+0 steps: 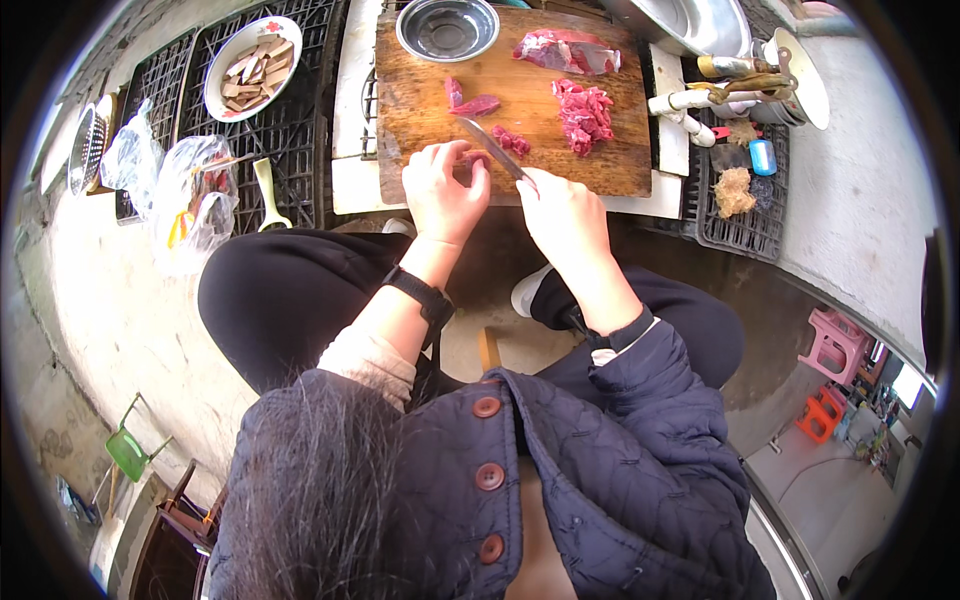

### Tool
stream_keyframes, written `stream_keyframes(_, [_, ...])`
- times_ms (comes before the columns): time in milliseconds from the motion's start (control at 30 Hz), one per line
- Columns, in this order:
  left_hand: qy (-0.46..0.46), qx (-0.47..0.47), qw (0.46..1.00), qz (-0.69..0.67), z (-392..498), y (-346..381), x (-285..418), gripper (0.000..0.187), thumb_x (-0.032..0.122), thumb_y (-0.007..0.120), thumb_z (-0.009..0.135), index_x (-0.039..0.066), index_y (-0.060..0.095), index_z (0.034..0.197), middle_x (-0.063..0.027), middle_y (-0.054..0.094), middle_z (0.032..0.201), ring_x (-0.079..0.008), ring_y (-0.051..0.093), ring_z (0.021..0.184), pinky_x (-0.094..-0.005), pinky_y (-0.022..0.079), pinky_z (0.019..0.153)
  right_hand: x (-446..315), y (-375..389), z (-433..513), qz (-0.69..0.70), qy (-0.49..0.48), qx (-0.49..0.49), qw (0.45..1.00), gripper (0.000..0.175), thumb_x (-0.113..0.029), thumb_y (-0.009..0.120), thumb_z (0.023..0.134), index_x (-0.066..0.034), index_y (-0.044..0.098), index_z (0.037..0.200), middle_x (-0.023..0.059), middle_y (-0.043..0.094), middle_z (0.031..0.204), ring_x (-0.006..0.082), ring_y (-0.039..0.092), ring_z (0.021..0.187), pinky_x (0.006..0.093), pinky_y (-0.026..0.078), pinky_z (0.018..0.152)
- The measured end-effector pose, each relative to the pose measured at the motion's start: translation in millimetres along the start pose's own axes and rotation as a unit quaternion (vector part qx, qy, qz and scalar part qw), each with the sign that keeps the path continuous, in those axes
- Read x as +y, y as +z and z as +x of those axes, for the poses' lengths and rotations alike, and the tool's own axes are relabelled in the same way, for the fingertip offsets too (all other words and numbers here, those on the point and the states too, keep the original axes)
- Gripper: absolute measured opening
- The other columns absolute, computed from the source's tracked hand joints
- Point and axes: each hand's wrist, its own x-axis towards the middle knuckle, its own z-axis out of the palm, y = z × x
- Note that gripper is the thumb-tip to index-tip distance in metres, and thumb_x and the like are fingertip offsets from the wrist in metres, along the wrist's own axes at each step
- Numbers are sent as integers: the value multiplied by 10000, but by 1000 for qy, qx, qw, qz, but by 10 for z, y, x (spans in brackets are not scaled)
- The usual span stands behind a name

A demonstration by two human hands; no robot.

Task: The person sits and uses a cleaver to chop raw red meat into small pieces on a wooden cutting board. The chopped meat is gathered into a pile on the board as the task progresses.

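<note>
My right hand is closed around the handle of a kitchen knife, whose blade slants to the upper left over a wooden cutting board. At the board's front edge my left hand holds a small piece of red raw meat under its fingers, partly hidden. Just right of the blade lie a few cut bits of meat. Beyond the knife tip are two strips of meat. A heap of sliced meat sits at the right, with a larger uncut chunk behind it.
A metal bowl stands on the board's far left. Left, an enamel basin of brown cut pieces, a pale-handled peeler and plastic bags rest on or by black crates. Faucet pipes, a scrubber and a large metal basin are right.
</note>
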Motion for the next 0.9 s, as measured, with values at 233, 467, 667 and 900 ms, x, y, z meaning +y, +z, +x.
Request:
stream_keyframes(233, [-27, -73, 997, 9, 6, -60, 33, 86, 171, 774, 792, 110, 779, 854, -69, 730, 804, -273, 677, 814, -384, 525, 815, -20, 27, -58, -7, 10, -3, 1000, 213, -282, 615, 980, -125, 733, 1065, 213, 715, 847, 442, 696, 816, 520, 569, 735])
stream_keyframes(467, [-177, -116, 975, -72, 65, -50, 124, 114, 195, 774, 814, 88, 795, 850, -102, 738, 768, -260, 699, 762, -379, 545, 771, -40, -22, -43, -1, 19, 5, 1000, 229, -282, 613, 982, -122, 738, 1089, 211, 722, 873, 434, 701, 833, 515, 569, 746])
stream_keyframes(667, [-13, -68, 997, 28, 38, -138, 69, 111, 145, 792, 802, 93, 776, 898, -79, 729, 901, -301, 665, 865, -399, 521, 828, -31, 6, -66, -16, 11, -5, 1000, 236, -288, 608, 985, -122, 732, 1098, 207, 725, 874, 424, 705, 838, 508, 568, 753])
stream_keyframes(900, [109, -47, 992, -30, -66, -65, -98, 113, 84, 790, 785, 99, 756, 892, -45, 711, 919, -285, 642, 880, -405, 498, 823, -61, 73, -42, -52, 19, -45, 997, 236, -294, 587, 996, -137, 721, 1111, 203, 728, 866, 420, 708, 836, 513, 568, 764])
